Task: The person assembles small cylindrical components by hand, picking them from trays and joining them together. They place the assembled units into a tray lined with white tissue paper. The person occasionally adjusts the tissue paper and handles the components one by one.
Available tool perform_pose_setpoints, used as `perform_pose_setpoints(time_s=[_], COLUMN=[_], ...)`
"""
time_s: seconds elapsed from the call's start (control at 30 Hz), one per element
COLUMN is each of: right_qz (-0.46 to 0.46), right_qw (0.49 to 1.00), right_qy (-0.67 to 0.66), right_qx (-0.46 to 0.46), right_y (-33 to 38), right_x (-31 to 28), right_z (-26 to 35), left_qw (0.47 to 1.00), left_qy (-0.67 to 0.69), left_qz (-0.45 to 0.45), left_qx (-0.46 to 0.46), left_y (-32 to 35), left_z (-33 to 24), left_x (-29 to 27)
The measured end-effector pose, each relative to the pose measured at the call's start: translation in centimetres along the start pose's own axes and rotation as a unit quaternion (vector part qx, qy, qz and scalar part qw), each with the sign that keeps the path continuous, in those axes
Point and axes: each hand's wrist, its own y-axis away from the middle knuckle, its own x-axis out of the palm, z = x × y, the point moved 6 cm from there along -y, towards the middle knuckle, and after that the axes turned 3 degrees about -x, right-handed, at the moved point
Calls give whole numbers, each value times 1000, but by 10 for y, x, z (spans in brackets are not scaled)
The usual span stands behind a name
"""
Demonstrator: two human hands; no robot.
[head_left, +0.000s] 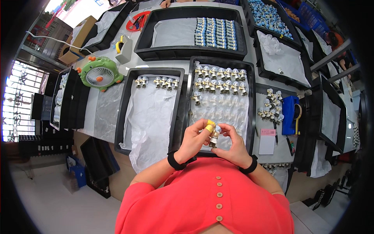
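In front of my chest, a small figurine [214,137] with a pale blue-white head, white body and dark base is held upright between both hands. My left hand [191,138], with yellow covers on its thumb and a finger, is closed at the figurine's left side. The thumb and fingers of my right hand [236,147] close on it from the right. Just beyond lies a black tray [222,59] lined with white sheeting; two rows of similar figurines [220,72] stand at its far end, with a single one [196,98] below them at the left.
To the left, a paper-lined black tray [154,71] has several figurines along its far edge. Loose figurines [271,105] lie at right beside a notepad [267,141] and blue tape dispenser [290,115]. A green fan [100,74] stands far left; a larger tray [191,52] lies behind.
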Motion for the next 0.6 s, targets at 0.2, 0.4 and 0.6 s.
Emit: perform_pose_setpoints(time_s=[0.2, 0.4, 0.6], right_qz=[-2, -30, -28], right_qw=[997, 998, 999], right_qy=[-61, -58, -38], right_qx=[37, 26, 2], right_y=[2, 5, 5], right_x=[-1, -3, -8], right_z=[-7, -9, -3], left_qw=[1000, 986, 977], left_qy=[-12, 103, 139], left_qz=[16, 107, 155], left_qx=[8, -77, -47], left_y=[0, 10, 16], left_z=[7, 6, -1], left_x=[2, 17, 24])
